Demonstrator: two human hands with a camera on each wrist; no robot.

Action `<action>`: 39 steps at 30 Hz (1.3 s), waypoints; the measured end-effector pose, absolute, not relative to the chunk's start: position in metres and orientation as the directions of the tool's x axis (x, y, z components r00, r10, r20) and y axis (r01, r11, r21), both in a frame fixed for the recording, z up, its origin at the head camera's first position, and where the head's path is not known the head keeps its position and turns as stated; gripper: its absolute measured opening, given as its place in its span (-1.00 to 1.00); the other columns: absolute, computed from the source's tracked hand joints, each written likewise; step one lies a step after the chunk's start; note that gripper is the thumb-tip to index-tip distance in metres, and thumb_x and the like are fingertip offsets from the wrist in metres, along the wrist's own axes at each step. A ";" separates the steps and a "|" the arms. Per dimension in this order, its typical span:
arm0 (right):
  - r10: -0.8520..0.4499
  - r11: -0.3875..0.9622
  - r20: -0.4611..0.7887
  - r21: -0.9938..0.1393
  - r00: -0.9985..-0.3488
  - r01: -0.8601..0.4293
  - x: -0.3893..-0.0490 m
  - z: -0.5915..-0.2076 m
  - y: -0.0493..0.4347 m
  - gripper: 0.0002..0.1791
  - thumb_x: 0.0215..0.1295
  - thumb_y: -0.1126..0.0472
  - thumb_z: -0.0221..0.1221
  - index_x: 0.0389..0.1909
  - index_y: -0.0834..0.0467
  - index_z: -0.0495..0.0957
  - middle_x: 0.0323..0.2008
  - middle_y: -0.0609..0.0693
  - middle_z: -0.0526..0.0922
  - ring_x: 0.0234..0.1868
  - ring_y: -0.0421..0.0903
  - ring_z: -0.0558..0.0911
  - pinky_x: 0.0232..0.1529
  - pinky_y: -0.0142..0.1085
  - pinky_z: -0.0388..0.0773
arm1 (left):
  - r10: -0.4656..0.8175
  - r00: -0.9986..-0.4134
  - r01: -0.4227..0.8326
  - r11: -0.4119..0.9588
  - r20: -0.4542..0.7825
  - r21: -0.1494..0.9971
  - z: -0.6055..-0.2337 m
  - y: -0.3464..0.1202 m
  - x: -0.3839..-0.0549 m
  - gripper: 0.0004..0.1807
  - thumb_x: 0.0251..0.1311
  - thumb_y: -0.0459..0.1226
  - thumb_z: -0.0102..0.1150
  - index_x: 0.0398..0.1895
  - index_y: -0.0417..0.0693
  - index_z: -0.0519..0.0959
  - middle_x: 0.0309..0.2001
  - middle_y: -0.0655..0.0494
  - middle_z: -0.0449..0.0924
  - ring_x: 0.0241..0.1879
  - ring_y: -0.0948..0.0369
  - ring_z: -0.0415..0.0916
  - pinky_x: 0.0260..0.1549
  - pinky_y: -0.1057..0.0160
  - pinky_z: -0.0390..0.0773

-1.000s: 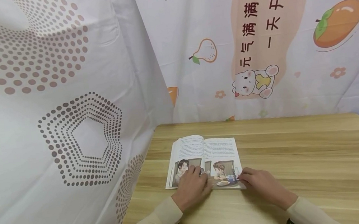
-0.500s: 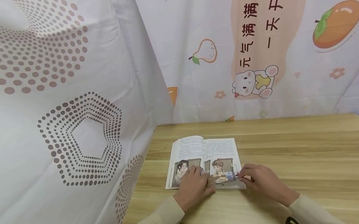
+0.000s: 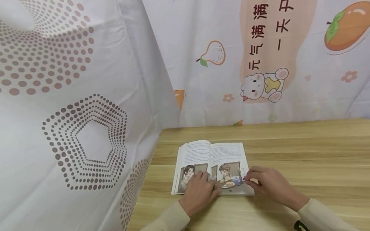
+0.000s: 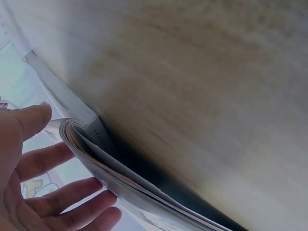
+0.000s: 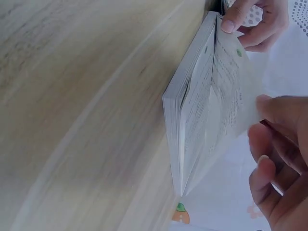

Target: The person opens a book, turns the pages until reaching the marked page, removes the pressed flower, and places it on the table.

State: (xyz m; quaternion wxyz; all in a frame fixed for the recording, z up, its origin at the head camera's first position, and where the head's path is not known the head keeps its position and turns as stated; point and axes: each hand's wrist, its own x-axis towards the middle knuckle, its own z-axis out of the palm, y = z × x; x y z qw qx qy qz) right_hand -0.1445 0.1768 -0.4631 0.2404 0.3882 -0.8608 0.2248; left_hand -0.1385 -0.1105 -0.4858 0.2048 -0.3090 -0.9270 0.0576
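Observation:
An open book [image 3: 195, 152] with printed text and cartoon pictures lies on the wooden table. My left hand [image 3: 200, 193] rests on its lower left page near the spine. In the left wrist view the fingers of that hand [image 4: 62, 192] are spread and fairly straight against the curved pages. At the book's lower right edge, my right hand [image 3: 270, 186] pinches the right-hand page [image 5: 231, 91] between thumb and index finger. The right wrist view shows this page lifted off the stack beneath, with a gap opening toward the outer edge.
The wooden table [image 3: 316, 162] extends to the right of the book. A white curtain with brown dot patterns [image 3: 90, 143] borders the left side, and a fruit-printed curtain [image 3: 208, 83] hangs behind. A dark tag or band [image 3: 301, 227] shows on the right sleeve.
My right thumb and finger have risen slightly at the page's edge, and the picture on the right page looks more bowed. My left hand has shifted slightly at the spine.

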 end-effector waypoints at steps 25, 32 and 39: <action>-0.504 0.679 0.374 -0.387 -0.779 -0.624 -0.139 -0.483 0.183 -0.78 0.16 0.23 0.48 -0.16 0.09 0.74 -0.18 -0.13 0.69 -0.55 -0.46 0.34 -0.43 -0.41 0.45 | 0.507 -0.587 0.488 0.844 0.630 -0.225 -0.481 -0.120 -0.141 -0.52 0.09 -0.10 0.52 -0.30 -0.16 0.38 -0.34 0.02 0.28 -0.38 0.12 0.26 -0.39 0.20 0.33; -0.517 0.680 0.373 -0.367 -0.770 -0.634 -0.137 -0.484 0.182 -0.79 0.15 0.24 0.49 -0.18 0.09 0.76 -0.17 -0.12 0.71 -0.45 -0.40 0.44 -0.38 -0.36 0.52 | 0.543 -0.589 0.497 0.828 0.599 -0.261 -0.480 -0.120 -0.143 -0.75 0.11 -0.22 0.47 -0.23 -0.05 0.58 -0.19 -0.01 0.45 -0.25 0.09 0.37 -0.33 0.20 0.39; -0.561 0.698 0.305 -0.324 -0.769 -0.638 -0.138 -0.485 0.182 -0.82 0.15 0.23 0.48 -0.20 0.09 0.79 -0.14 -0.09 0.68 -0.34 -0.37 0.55 -0.32 -0.33 0.59 | 0.602 -0.624 0.547 0.792 0.498 -0.272 -0.484 -0.121 -0.142 -0.67 0.13 -0.41 0.28 -0.08 0.14 0.71 0.09 0.07 0.60 0.06 0.09 0.50 -0.10 0.14 0.53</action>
